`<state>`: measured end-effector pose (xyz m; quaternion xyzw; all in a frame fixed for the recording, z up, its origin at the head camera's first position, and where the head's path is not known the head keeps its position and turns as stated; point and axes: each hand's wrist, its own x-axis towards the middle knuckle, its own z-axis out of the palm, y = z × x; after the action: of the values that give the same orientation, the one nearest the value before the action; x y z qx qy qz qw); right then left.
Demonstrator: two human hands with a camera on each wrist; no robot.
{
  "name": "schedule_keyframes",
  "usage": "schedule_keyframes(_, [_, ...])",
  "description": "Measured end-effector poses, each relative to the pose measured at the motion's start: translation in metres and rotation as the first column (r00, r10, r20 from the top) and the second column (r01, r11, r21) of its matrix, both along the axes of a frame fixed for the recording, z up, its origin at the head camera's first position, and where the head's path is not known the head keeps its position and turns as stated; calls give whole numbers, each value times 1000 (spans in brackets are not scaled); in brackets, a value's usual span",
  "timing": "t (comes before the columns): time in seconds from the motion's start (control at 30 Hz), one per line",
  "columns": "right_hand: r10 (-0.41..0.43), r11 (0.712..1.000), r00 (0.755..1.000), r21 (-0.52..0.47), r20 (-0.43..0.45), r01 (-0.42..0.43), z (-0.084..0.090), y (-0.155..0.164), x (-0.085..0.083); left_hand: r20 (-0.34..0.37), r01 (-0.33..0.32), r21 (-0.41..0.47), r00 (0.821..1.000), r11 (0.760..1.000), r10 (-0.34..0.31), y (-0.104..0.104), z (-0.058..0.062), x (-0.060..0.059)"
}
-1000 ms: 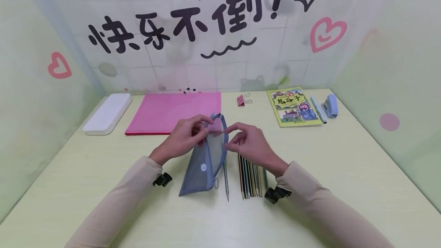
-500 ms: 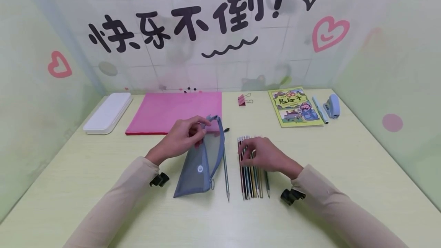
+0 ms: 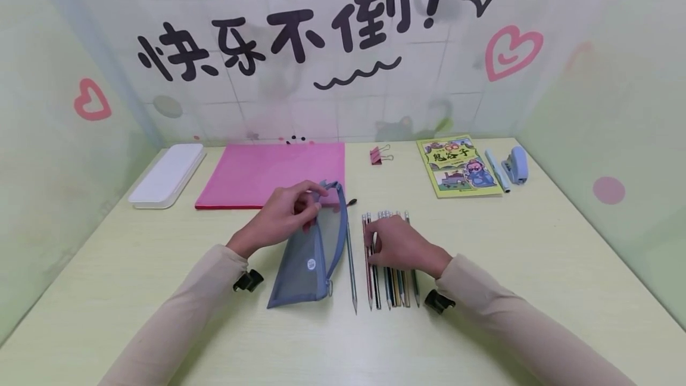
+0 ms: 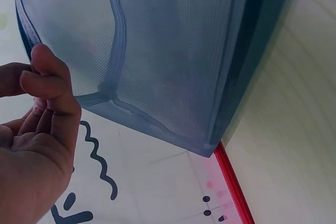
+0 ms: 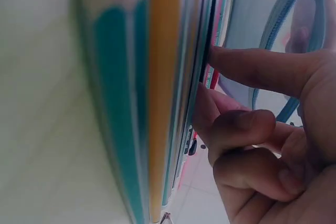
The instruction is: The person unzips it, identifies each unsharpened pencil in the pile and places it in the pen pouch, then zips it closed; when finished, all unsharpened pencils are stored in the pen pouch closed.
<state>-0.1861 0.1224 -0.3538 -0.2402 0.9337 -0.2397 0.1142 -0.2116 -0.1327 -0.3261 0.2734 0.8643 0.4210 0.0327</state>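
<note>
Hands: L (image 3: 281,216) pinches pouch (image 3: 311,255), R (image 3: 399,246) curls on pencils (image 3: 391,288).

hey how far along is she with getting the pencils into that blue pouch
Early. Done: the pouch is unzipped, its mouth held open by the left hand. In hand: the right hand rests on the row of pencils on the table, fingers curling round a few. Left: none show inside the mesh, and one pencil lies apart beside the pouch, so all remain to go in.

Looks like a kid's study corner. Pale desk (image 3: 536,267), cute wall decal (image 3: 278,40), comic book (image 3: 460,165), stapler (image 3: 517,164), white pencil box (image 3: 167,175).
</note>
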Motion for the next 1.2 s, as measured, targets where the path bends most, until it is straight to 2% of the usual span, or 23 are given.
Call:
schedule_keyframes(0.4, [-90,990,996,104,-16,91,-2,-16,-2,1,-1,6,1000,1000,1,1,-1,1])
schedule_keyframes(0.57, [-105,990,994,91,-13,106,0,-18,-2,13,-6,9,1000,1000,6,1,-1,2])
schedule_keyframes(0.73, [-138,989,989,64,44,135,1,-16,-4,17,-2,16,1000,1000,2,0,-1,1])
schedule_keyframes(0.83, [-155,988,983,26,98,153,3,-11,-6,14,4,23,1000,1000,-4,0,-1,0])
schedule_keyframes(1.0, [-142,982,972,-97,188,162,10,-3,-9,9,3,23,1000,1000,-4,1,-1,0])
schedule_keyframes(1.1, [-141,965,966,-186,217,183,15,-2,-10,20,1,23,1000,1000,-1,2,-2,1])
schedule_keyframes(1.2, [-169,931,959,-282,229,231,19,-4,-11,31,1,27,1000,1000,-2,4,-3,2])
